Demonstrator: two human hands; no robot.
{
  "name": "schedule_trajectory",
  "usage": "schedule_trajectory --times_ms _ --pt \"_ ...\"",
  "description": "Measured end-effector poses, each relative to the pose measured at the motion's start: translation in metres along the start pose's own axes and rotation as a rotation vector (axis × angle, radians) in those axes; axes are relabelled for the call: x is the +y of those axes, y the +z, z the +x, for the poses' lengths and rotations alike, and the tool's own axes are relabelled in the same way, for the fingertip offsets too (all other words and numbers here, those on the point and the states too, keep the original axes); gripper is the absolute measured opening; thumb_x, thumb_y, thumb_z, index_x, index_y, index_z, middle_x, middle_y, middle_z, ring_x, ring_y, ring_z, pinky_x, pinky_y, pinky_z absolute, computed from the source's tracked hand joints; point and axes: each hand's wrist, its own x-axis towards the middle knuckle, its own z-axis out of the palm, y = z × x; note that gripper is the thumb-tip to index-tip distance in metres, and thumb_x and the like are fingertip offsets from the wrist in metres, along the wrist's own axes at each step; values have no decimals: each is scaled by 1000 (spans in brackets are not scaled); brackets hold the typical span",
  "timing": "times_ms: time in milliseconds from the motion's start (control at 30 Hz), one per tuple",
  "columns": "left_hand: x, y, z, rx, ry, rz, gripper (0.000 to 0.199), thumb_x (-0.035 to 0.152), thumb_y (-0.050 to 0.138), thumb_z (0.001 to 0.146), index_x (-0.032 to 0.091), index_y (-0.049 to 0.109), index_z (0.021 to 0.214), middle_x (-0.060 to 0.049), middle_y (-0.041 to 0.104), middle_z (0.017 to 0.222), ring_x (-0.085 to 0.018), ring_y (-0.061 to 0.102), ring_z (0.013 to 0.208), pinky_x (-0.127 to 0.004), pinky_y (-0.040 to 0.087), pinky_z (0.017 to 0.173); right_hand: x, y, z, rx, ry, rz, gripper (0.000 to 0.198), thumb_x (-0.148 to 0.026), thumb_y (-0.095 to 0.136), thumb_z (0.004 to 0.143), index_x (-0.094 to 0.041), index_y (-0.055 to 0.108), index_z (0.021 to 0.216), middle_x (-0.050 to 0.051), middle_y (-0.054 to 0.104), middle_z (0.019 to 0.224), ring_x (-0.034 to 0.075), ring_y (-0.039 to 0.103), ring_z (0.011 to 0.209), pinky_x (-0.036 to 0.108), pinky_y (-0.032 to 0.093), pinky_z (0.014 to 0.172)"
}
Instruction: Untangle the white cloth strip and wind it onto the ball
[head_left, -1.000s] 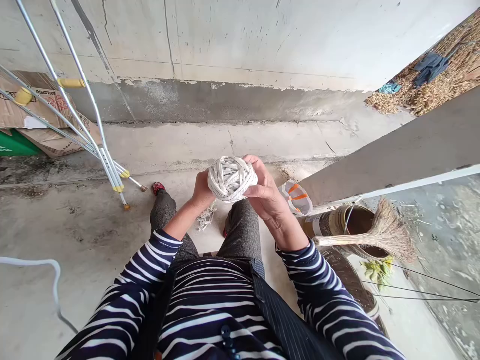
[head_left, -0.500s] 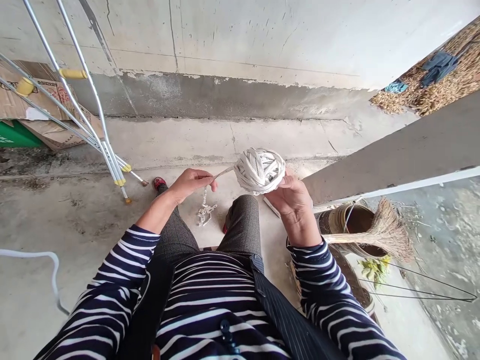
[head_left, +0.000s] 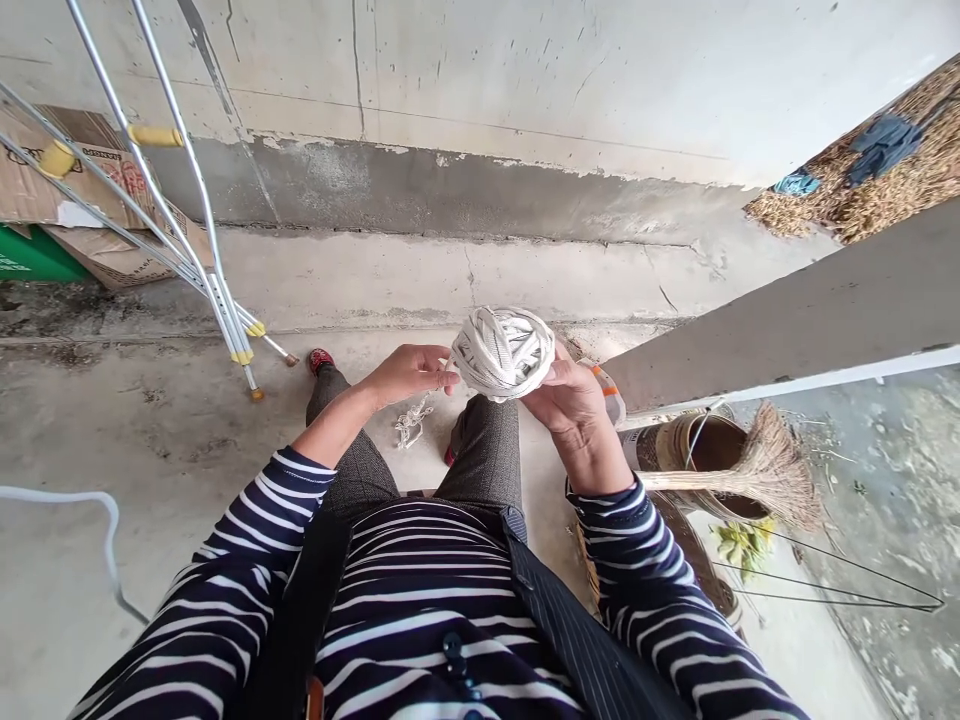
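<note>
A large ball of flat white cord (head_left: 504, 352) is held up above my knees. My right hand (head_left: 571, 405) grips it from the right, thumb against its side and the other fingers mostly hidden behind it. At the ball's left edge, my left hand (head_left: 411, 376) pinches the cord's strand between thumb and fingers. A loose white tail of cord (head_left: 412, 424) hangs below my left hand and bunches near the floor between my legs.
Aluminium crutches (head_left: 214, 270) lean at the left by cardboard boxes (head_left: 112, 195). At the right stand a bucket (head_left: 709, 445) and a straw broom (head_left: 772, 470), beside a low wall (head_left: 787, 310). A white hose (head_left: 109, 530) lies at the lower left.
The ball has shifted slightly left and turned. My left hand has moved right, close against it, so the taut strand between them has shortened.
</note>
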Motion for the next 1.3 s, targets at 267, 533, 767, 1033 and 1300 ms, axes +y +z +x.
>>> schedule_trajectory --times_ms 267,533,767,1033,1300 --pt "13 4 -9 17 103 -236 45 54 65 90 16 69 67 -8 69 68 -24 70 83 -37 52 87 -4 -13 6 74 -64 33 62 -32 76 51 -28 65 113 4 77 93 35 71 105 56 57 91" --pt "12 8 -14 -2 -7 -361 36 50 79 80 14 75 85 -8 73 78 -19 67 77 -35 52 81 5 -25 2 107 -64 94 64 -32 74 49 -30 65 113 4 77 93 36 70 107 58 57 91" --pt "25 20 -7 89 20 -316 40 52 78 80 13 73 79 -7 70 75 -16 64 70 -28 49 66 3 -19 0 95 -46 65 69 -34 73 48 -29 65 116 7 77 107 38 69 110 60 57 90" --pt "16 24 -7 152 59 -195 41 54 69 87 13 70 79 -7 68 78 -16 63 70 -25 48 59 6 -21 -1 69 -40 67 68 -36 73 49 -29 64 116 7 77 106 38 68 112 61 56 93" --pt "18 26 -9 196 96 -37 41 53 61 92 16 66 75 -5 67 73 -15 62 66 -22 48 56 7 -23 -3 96 -43 85 71 -33 73 48 -28 64 118 8 77 109 38 68 112 61 57 94"
